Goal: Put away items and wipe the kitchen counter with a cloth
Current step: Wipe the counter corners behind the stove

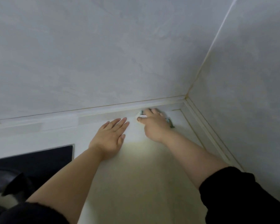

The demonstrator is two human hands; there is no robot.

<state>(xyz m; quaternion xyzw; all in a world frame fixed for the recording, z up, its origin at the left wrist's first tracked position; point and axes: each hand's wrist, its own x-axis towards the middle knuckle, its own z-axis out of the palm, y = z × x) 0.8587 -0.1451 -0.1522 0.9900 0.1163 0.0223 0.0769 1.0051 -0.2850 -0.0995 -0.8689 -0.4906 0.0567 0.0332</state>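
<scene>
Head view of a pale surface (pixel 136 183) meeting a grey wall corner. Nearest the viewer, along the bottom edge of the frame, two dark sleeves appear: the left sleeve (pixel 31 214) at lower left and the right sleeve (pixel 242 196) at lower right, each pushed back from a bare forearm. At the left edge of the frame, a black glass hob (pixel 39 160) sits flush in the surface, with a dark, blurred object (pixel 8 180) lying on it at lower left; what that object is cannot be told.

Toward the middle of the frame, the left hand (pixel 111 138) lies palm down and flat on the surface, its fingers (pixel 118 124) extended and held close together, thumb alongside, gripping nothing.

Farther back and to the right, the right hand (pixel 153 125) presses down on a cloth (pixel 141 114), which is white with blue-green edging. Most of the cloth is hidden beneath the palm; a white part shows at the fingertips and a blue-green strip shows at the right side of the hand. The fingers of this hand are curled over the cloth and are blurred. The cloth lies on the surface just beside the raised back ledge (pixel 103 113), near the corner at centre right of the frame.

Beyond the ledge, the grey marbled back wall (pixel 103 54) fills the upper frame and joins the side wall (pixel 249 78) at a pale vertical seam (pixel 208 50) at upper right.
</scene>
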